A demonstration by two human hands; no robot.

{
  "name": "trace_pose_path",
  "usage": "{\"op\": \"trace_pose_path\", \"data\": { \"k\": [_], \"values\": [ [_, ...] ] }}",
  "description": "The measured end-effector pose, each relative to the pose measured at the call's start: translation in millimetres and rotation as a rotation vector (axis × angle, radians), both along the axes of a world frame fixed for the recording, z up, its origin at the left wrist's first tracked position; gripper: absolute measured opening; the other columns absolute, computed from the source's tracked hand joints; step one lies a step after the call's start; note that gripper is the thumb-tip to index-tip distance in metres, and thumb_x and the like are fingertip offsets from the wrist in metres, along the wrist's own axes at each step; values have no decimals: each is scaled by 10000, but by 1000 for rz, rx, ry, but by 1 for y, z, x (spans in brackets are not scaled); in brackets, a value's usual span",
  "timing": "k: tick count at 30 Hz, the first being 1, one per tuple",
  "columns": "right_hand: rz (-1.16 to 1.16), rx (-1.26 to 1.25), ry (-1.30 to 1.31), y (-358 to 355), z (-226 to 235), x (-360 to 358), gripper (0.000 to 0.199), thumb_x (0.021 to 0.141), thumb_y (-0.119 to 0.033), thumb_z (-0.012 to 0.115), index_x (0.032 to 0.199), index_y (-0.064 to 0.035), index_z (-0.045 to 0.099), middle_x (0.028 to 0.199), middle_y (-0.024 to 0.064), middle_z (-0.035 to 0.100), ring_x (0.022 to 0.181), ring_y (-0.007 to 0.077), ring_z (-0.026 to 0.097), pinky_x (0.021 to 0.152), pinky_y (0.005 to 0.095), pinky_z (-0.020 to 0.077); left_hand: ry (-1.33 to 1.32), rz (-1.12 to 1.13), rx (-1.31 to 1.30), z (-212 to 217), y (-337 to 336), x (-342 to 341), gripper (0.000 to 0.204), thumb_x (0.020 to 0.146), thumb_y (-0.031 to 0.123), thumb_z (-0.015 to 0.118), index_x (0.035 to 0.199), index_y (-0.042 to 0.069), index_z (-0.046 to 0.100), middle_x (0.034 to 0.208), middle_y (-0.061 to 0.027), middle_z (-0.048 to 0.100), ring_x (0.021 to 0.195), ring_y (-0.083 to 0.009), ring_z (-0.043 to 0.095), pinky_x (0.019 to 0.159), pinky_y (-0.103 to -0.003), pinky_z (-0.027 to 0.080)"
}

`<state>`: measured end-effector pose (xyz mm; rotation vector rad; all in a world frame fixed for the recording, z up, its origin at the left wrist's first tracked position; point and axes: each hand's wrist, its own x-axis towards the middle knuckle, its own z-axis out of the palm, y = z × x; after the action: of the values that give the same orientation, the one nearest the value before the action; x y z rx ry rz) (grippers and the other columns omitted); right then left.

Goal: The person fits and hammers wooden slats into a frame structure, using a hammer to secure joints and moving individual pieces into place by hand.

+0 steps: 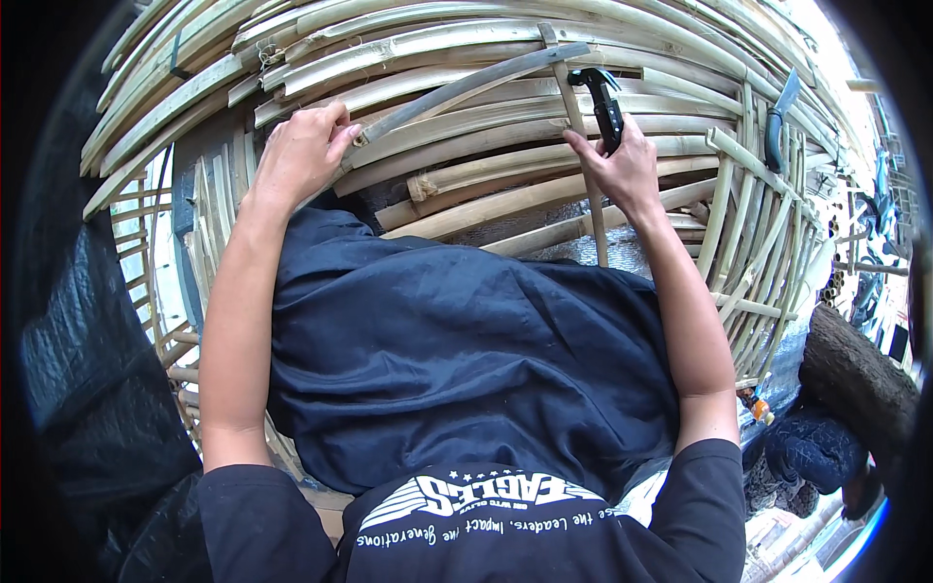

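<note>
With thumb and fingers closed, my left hand (296, 160) grips the near end of a greyish bamboo slat (476, 89). This slat rises to the right and crosses a narrow upright bamboo strip (581, 146) near its top. My right hand (627, 170) is closed round the lower part of a small black hammer-headed tool (604, 109), its head pointing up. The thumb of that hand lies against or very near the upright strip; I cannot tell whether it presses on it. The strip's lower end reaches the dark cloth over my lap.
Long split bamboo slats (544, 185) lie in rows beyond my lap. At the right, a knife (777, 121) with a dark handle rests on a bamboo lattice (753, 214). Dark cloth (466, 350) covers my lap. A thick log (860, 364) lies at the lower right, black sheeting (87, 360) at the left.
</note>
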<state>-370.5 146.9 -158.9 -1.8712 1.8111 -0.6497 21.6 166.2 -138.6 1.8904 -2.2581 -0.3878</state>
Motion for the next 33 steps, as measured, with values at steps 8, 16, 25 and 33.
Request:
{"op": "trace_pose_path", "data": {
  "k": [8,16,25,33],
  "values": [
    [36,-22,-7,4,-12,0,513,731,-389,900,942,-3,635,832,128,702,778,282,705,748,412,554,-143,-178,-12,-6,5,-17,293,963,268,651,1116,23,603,1030,-202,681,967,-401,659,864,-477,521],
    [31,-137,-9,0,-5,15,383,809,-279,803,978,9,616,797,199,698,780,381,707,724,461,539,-119,-152,-124,-17,-3,-9,271,927,203,676,1118,39,575,1040,-158,668,1033,-386,652,905,-501,515],
    [35,-260,50,0,43,31,369,851,-295,791,963,9,614,762,165,698,719,306,702,681,424,528,210,136,20,5,0,-2,365,954,338,668,1103,33,534,993,-239,712,992,-450,675,849,-523,530],
    [79,-279,220,6,86,46,307,911,-286,701,970,-16,568,797,251,692,829,460,688,740,545,514,112,72,-164,17,4,8,524,862,222,770,1255,65,461,1068,-245,707,1048,-436,675,879,-521,532]
  ]
}}
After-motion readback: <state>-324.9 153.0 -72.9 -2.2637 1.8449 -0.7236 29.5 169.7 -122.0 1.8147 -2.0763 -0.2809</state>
